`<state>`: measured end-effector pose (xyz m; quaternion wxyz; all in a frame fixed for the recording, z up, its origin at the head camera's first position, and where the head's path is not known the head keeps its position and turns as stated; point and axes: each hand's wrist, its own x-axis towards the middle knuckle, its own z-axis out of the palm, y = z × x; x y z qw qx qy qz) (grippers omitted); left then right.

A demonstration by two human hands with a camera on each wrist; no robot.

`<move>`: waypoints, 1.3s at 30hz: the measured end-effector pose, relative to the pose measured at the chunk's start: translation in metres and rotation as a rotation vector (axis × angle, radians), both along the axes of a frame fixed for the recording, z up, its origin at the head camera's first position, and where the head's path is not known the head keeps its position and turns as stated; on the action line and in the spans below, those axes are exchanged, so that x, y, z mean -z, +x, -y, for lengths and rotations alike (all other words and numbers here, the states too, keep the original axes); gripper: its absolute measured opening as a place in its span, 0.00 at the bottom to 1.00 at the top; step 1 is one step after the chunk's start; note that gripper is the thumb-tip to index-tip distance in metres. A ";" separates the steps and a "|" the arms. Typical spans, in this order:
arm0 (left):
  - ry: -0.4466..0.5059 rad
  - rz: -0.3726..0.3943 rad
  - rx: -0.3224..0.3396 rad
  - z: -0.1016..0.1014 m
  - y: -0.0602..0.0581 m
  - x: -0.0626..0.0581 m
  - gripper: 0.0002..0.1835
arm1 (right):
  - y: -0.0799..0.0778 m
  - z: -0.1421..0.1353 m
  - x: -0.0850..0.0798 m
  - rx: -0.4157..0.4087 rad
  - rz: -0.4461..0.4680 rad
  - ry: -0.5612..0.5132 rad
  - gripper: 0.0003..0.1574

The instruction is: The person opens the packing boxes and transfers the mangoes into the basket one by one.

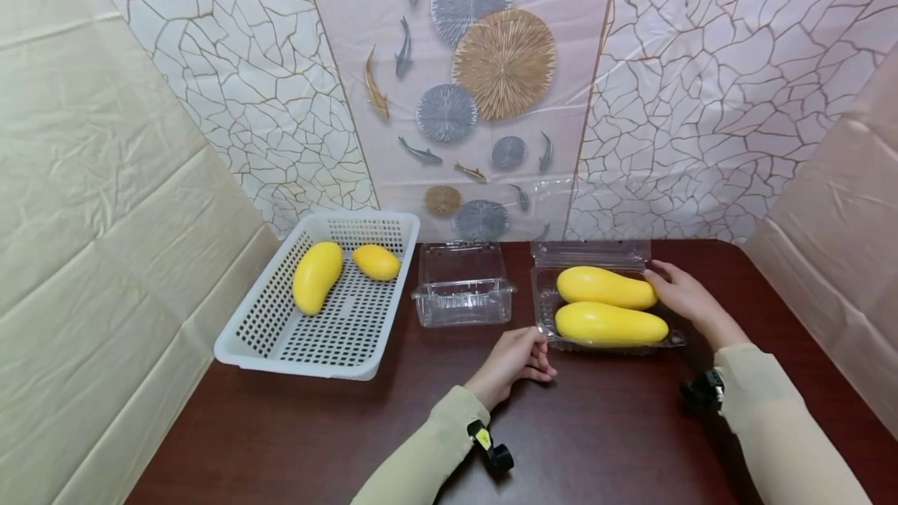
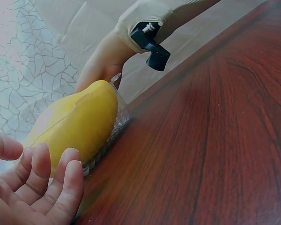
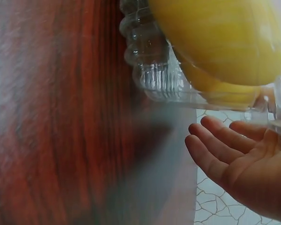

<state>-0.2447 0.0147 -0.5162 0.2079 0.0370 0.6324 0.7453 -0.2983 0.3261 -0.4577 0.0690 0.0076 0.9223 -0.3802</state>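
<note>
An opened clear plastic clamshell box [image 1: 539, 306] stands at the right of the table, its lid [image 1: 591, 253] raised at the back. Two long, smooth yellow fruits [image 1: 606, 288] lie side by side inside it. The left hand [image 1: 515, 361] pinches the box's front left corner; its other fingers curl loosely, and in the left wrist view they overlap the nearer fruit [image 2: 86, 124]. At the back right corner, the right hand [image 1: 680, 294] holds the rim between thumb and index finger. Its remaining fingers [image 3: 220, 145] extend beside the box wall in the right wrist view.
A white perforated basket [image 1: 228, 345] at the left contains a curved yellow fruit [image 1: 317, 277] and a smaller oval one [image 1: 376, 262]. Between basket and opened box stands another clear plastic box [image 1: 464, 304] with its lid up. A patterned wall covering [image 1: 484, 162] rises behind the dark wooden table [image 1: 295, 443].
</note>
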 end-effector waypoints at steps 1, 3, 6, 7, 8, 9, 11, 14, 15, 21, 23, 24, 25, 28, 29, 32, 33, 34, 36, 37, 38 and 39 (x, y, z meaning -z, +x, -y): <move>0.000 0.000 -0.001 0.000 0.000 0.000 0.09 | 0.001 -0.001 0.001 0.003 0.003 -0.003 0.49; 0.002 -0.002 -0.001 -0.001 0.001 -0.001 0.09 | 0.003 -0.003 0.003 0.002 0.004 -0.006 0.49; 0.003 -0.002 0.000 -0.001 0.002 -0.001 0.09 | 0.008 -0.005 0.004 -0.007 0.005 -0.019 0.48; 0.003 -0.002 -0.001 -0.001 0.002 -0.001 0.09 | 0.009 -0.006 0.004 -0.010 0.002 -0.022 0.48; 0.003 -0.001 0.000 -0.001 0.002 -0.001 0.09 | 0.011 -0.006 0.004 -0.014 -0.003 -0.022 0.48; 0.003 -0.001 -0.001 -0.001 0.002 0.000 0.09 | 0.012 -0.007 0.004 -0.015 -0.003 -0.023 0.48; 0.004 -0.001 -0.003 -0.001 0.002 0.000 0.09 | 0.016 -0.007 0.004 -0.019 -0.008 -0.021 0.48; 0.005 -0.002 -0.003 -0.002 0.001 0.000 0.09 | 0.021 -0.009 0.003 -0.028 -0.021 -0.011 0.48; 0.005 -0.003 -0.003 -0.002 0.001 0.001 0.09 | 0.022 -0.009 0.003 -0.032 -0.027 -0.009 0.47; 0.005 -0.008 0.006 -0.001 0.002 0.001 0.09 | 0.032 -0.011 0.003 -0.047 -0.040 -0.018 0.44; 0.007 -0.008 0.007 -0.001 0.002 0.001 0.09 | 0.036 -0.010 0.003 -0.055 -0.035 -0.025 0.44; 0.009 -0.007 0.007 -0.001 0.002 0.001 0.10 | 0.037 -0.010 0.002 -0.060 -0.033 -0.031 0.44; 0.010 -0.007 0.007 -0.001 0.002 0.001 0.09 | 0.038 -0.010 0.002 -0.064 -0.031 -0.035 0.44; 0.011 -0.007 0.006 -0.001 0.001 0.001 0.09 | 0.040 -0.008 0.002 -0.084 -0.033 -0.032 0.45; 0.011 -0.007 0.005 -0.001 0.001 0.001 0.09 | 0.041 -0.008 0.002 -0.089 -0.033 -0.029 0.45; 0.007 -0.009 0.005 -0.001 0.001 0.001 0.09 | 0.042 -0.006 0.004 -0.099 -0.033 -0.013 0.45; 0.006 -0.009 0.005 -0.001 0.001 0.001 0.10 | 0.043 -0.006 0.005 -0.099 -0.034 -0.008 0.44; 0.005 -0.009 0.006 -0.002 0.001 0.001 0.10 | 0.043 -0.005 0.006 -0.097 -0.036 -0.003 0.44; 0.002 -0.010 0.006 -0.002 0.001 0.001 0.10 | 0.044 -0.004 0.009 -0.096 -0.037 -0.004 0.44; 0.001 -0.011 0.007 -0.002 0.001 0.001 0.10 | 0.045 -0.004 0.010 -0.098 -0.040 -0.004 0.44; -0.001 -0.011 0.007 -0.001 0.001 0.001 0.10 | 0.045 -0.004 0.011 -0.097 -0.042 -0.004 0.44; -0.004 -0.013 0.007 -0.001 0.001 0.001 0.11 | 0.045 -0.003 0.012 -0.096 -0.041 -0.005 0.44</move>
